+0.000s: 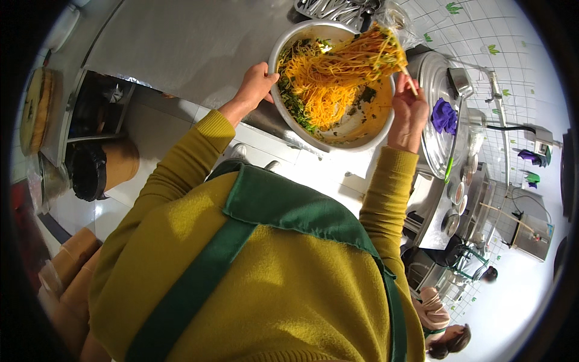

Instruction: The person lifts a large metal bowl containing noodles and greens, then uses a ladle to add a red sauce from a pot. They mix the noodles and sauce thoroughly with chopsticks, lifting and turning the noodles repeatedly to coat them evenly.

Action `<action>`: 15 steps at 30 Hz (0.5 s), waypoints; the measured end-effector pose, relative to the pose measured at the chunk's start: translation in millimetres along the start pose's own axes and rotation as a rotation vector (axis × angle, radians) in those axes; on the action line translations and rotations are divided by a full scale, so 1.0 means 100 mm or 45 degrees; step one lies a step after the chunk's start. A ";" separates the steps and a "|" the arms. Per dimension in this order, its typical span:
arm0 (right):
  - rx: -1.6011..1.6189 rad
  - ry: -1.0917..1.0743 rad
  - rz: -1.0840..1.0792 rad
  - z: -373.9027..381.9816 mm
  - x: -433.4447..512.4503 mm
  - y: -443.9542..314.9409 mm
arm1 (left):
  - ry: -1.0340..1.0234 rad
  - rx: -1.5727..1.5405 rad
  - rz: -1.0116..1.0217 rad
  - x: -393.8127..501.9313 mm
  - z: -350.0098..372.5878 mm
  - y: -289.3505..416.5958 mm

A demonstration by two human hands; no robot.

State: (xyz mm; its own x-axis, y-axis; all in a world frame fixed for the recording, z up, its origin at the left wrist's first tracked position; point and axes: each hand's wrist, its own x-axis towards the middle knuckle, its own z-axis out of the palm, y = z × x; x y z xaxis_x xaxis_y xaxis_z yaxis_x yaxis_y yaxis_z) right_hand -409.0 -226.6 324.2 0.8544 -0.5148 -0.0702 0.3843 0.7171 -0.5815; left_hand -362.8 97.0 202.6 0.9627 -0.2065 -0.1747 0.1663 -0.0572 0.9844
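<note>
A large metal bowl [384, 135] stands at the near edge of the steel counter, holding orange-coloured noodles [332, 106] with chopped greens [294, 106] along its left side. My left hand [257, 86] grips the bowl's left rim, thumb on top. In my right hand [410, 106], at the bowl's right side, are light-coloured chopsticks [410, 80]. A thick bundle of noodles [366, 52] hangs over them, raised above the bowl's far right part. The chopsticks' far ends are hidden in the noodles.
Steel counter [181, 40] extends left. Beyond the bowl lies a tray of metal utensils [334, 10]. On the right, a big round lid [427, 149] carries a purple cloth [443, 116] and a green-tipped handle [448, 169]. A lined bin [120, 165] is lower left; two people work lower right.
</note>
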 end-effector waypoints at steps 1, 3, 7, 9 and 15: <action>0.050 -0.070 -0.021 0.09 0.03 -0.11 | -0.002 -0.009 0.001 0.01 0.00 0.00; 0.009 -0.103 -0.091 0.30 0.06 -0.34 | -0.007 0.003 0.016 0.04 0.00 0.00; 0.004 -0.145 -0.250 0.79 0.06 -0.75 | -0.011 -0.042 0.030 0.09 0.02 -0.01; 0.088 -0.256 -0.180 0.97 0.07 -0.91 | -0.015 0.020 0.040 0.11 0.02 -0.01; -0.437 -0.427 -0.356 0.70 -0.09 -0.54 | -0.024 -0.004 0.049 0.17 0.04 -0.05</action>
State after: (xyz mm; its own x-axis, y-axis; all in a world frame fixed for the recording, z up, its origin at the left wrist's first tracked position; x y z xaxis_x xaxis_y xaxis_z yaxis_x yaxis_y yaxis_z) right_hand -413.2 -228.1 413.4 0.8223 -0.4457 0.3537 0.5242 0.3516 -0.7756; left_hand -347.6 90.1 195.0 0.9643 -0.2266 -0.1368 0.1298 -0.0457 0.9905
